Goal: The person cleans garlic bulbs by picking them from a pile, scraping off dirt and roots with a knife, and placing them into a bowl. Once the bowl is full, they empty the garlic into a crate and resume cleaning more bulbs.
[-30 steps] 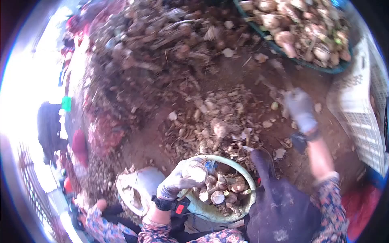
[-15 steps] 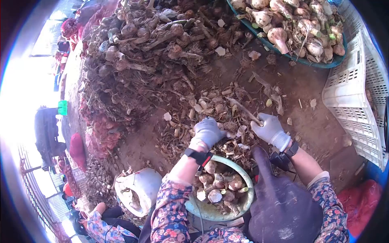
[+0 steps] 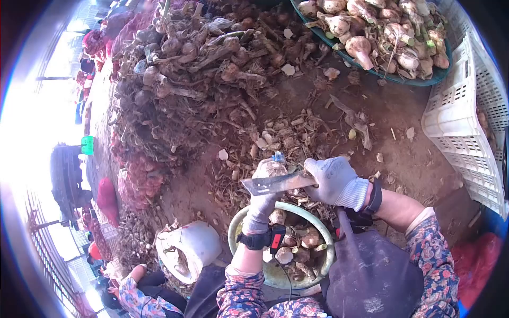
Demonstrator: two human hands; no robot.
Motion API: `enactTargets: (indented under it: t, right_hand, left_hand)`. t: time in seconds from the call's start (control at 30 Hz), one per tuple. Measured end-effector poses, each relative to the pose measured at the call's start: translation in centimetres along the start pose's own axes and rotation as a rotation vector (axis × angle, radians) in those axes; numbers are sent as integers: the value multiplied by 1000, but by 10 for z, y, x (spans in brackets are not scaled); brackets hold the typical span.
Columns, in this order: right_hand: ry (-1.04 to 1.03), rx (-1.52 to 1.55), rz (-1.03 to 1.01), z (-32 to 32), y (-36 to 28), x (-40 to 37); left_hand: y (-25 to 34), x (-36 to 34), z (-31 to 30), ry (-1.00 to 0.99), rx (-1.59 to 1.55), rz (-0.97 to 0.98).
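Note:
My right hand (image 3: 338,183), in a grey work glove, is closed round the handle of a knife (image 3: 273,184) with a broad, worn blade. The blade points left and lies across my gloved left hand (image 3: 261,205). A garlic bulb (image 3: 269,167) sits in the grip of that left hand, partly hidden behind the blade. Just below both hands stands a pale green basin (image 3: 330,261) holding several trimmed garlic bulbs (image 3: 309,238). Cut stalks and roots (image 3: 286,132) litter the ground beyond the hands.
A big heap of untrimmed garlic (image 3: 185,69) rises at the upper left. Top right, a teal basin (image 3: 440,78) brims with bulbs beside a white plastic crate (image 3: 450,114). A white bucket (image 3: 199,244) lies tipped at lower left, near another person (image 3: 146,297).
My left hand has turned upward and now shows a garlic bulb in its grip. My right hand has moved left, bringing the knife blade across to the bulb.

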State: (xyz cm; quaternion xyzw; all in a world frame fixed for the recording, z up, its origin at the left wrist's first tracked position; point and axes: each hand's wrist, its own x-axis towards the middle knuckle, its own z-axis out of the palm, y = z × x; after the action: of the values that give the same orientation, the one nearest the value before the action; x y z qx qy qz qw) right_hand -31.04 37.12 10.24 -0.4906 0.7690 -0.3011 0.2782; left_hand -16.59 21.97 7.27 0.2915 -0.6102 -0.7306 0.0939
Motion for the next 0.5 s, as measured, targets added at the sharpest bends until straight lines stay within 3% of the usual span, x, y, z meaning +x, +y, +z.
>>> enactTargets:
  t: [0.17, 0.27, 0.4, 0.47, 0.5]
  right_hand:
    - [91, 9, -41, 16, 13, -6]
    - [102, 13, -56, 34, 33, -3]
    - [123, 72, -61, 46, 41, 3]
    - [157, 40, -84, 52, 49, 3]
    - [153, -9, 25, 51, 62, 9]
  left_hand:
    - [-17, -17, 1, 26, -174, -237]
    - [-23, -22, 10, 88, -303, -217]
    - [-6, -20, 28, 151, -228, -64]
    - [-49, -18, -23, -112, -24, 26]
    - [-27, -26, -12, -122, 8, 21]
